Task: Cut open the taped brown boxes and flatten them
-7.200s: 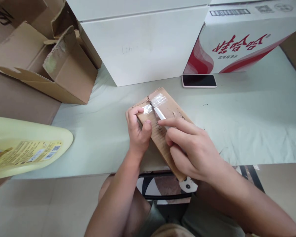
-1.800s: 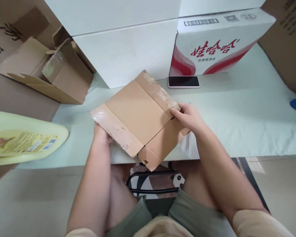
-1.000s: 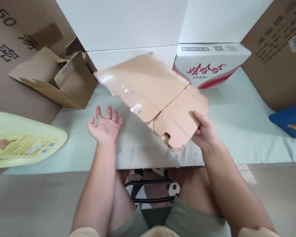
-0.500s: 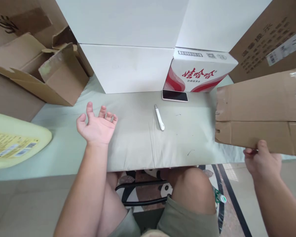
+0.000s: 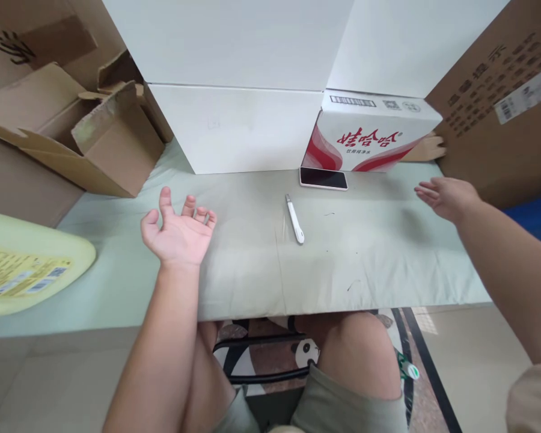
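Observation:
My left hand [image 5: 179, 234] lies palm up over the left part of the cloth-covered table [image 5: 247, 252], fingers spread and holding nothing. On the right, my right hand [image 5: 451, 197] hovers above the cloth with its fingers extended and nothing in it. Between the hands lies a white utility knife [image 5: 294, 219], its handle end toward my lap. A phone [image 5: 323, 178] with a dark screen rests behind it, in front of a white and red carton [image 5: 369, 135].
Large white boxes [image 5: 238, 126] stand at the back. At the left are an open cardboard box [image 5: 121, 141] and a pale yellow bottle [image 5: 36, 261] on its side. A big brown carton [image 5: 505, 138] fills the right, with a blue object [image 5: 534, 213] beside it.
The flat cardboard piece that my right hand held has gone from view. My right hand has let go of it and moved up and left over the table. My left hand has barely moved.

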`<state>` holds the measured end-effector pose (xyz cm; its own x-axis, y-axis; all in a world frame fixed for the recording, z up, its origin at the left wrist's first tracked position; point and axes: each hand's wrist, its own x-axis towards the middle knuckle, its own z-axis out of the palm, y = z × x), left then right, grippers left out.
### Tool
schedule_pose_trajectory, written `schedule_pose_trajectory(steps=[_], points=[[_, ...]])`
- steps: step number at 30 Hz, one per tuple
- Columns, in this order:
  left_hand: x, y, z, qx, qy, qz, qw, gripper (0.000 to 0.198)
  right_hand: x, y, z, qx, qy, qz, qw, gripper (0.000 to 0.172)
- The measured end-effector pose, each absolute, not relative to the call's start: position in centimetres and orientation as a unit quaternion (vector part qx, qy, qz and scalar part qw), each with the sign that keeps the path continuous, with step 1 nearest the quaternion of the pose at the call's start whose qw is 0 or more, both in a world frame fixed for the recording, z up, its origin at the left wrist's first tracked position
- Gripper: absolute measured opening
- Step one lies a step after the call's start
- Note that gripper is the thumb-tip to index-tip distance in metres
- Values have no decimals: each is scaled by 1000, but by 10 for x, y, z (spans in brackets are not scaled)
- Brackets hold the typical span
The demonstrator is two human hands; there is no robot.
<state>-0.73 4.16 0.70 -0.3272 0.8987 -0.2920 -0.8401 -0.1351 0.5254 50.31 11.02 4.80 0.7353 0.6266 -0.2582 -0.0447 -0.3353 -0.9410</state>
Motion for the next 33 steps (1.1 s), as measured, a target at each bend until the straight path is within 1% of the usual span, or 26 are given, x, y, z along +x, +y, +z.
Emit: schedule_pose_trajectory(steps=[4, 8, 12, 15, 18, 20, 21, 23, 26, 28, 30, 33], points=[[-13, 46, 2, 59, 299, 757, 578, 31, 473, 104, 38, -771, -231, 333, 491, 18], [-22, 44, -1, 79, 277, 763, 578, 29, 421, 107, 44, -755, -309, 374, 442, 18], [-37, 38, 4, 71, 277, 775, 564, 29, 338, 120, 58, -707, -418, 421, 386, 15], [-51, 35, 10, 57, 330, 767, 547, 24, 260, 132, 63, -649, -520, 441, 338, 11], [-63, 31, 16, 31, 431, 731, 528, 14, 176, 141, 65, -585, -659, 404, 246, 11], [-70, 29, 20, 7, 451, 723, 522, 11, 120, 145, 66, -532, -746, 347, 201, 13], [-73, 28, 21, 0, 448, 726, 521, 11, 92, 145, 67, -497, -786, 313, 196, 15], [-77, 26, 23, -3, 432, 735, 522, 12, 39, 145, 70, -406, -851, 255, 213, 21], [-82, 25, 25, -3, 411, 753, 514, 13, -30, 143, 71, -298, -891, 239, 247, 29], [-84, 25, 24, -13, 400, 773, 492, 14, -67, 145, 67, -290, -889, 254, 247, 29], [-86, 26, 21, -24, 392, 794, 465, 16, -93, 149, 61, -304, -886, 264, 228, 27], [-88, 26, 14, -9, 394, 812, 430, 16, -104, 154, 52, -343, -875, 268, 213, 27]])
